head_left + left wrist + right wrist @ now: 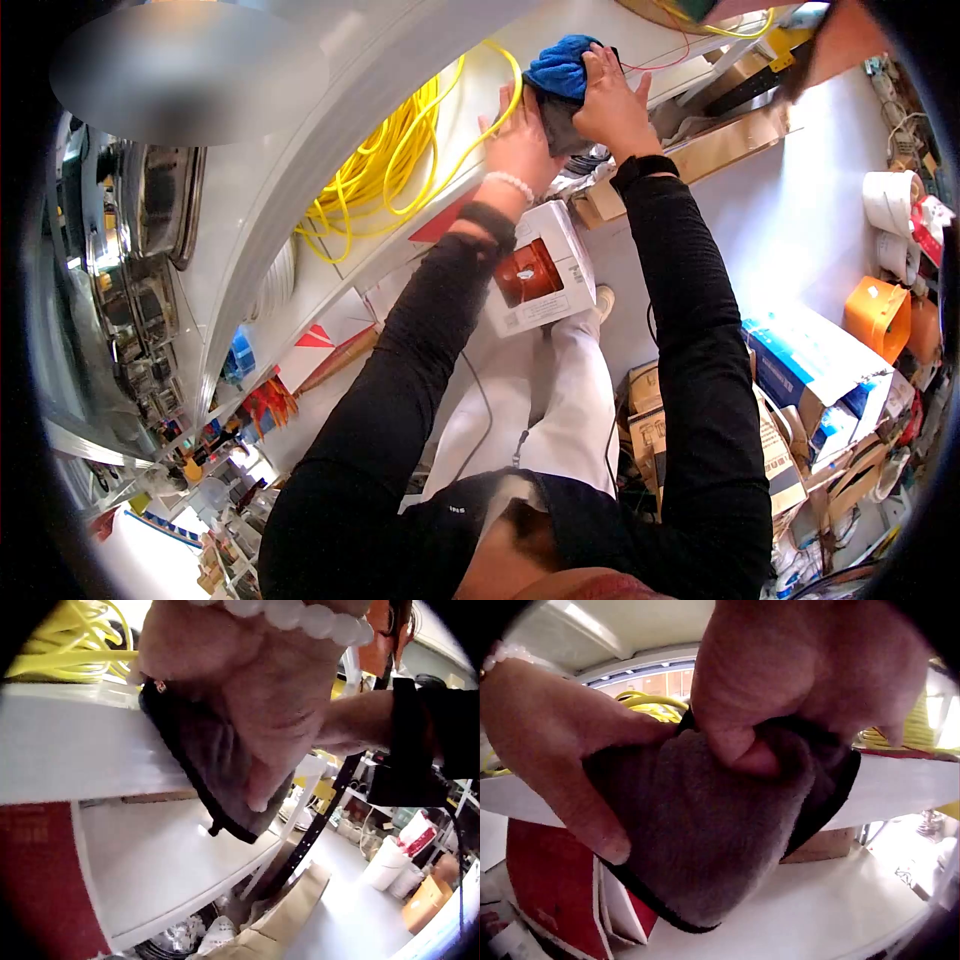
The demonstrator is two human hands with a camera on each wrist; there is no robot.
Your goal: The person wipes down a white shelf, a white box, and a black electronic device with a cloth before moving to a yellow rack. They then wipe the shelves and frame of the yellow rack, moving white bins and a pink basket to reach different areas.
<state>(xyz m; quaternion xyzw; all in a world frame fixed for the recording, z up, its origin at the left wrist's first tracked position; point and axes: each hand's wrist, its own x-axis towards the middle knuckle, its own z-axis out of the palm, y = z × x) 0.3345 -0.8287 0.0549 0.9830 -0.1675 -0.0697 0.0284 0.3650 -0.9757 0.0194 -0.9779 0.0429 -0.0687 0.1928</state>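
The head view is brightly lit, with a hard white glare on the floor (800, 230) to the right that washes out its surface. Black sleeves (697, 330) sink into near-featureless dark, while the counter (575, 18) stays pale. Wide-lens distortion bows straight lines, stretches the outer clutter, and ends in black corners; a smooth, blurred oval covers the far left. Both wrist views are softer and dimmer: the left hand (247, 690) lies shaded, and the right hand (802, 675) and plush cloth (712, 817) look murky against a burnt-out patch at far right.
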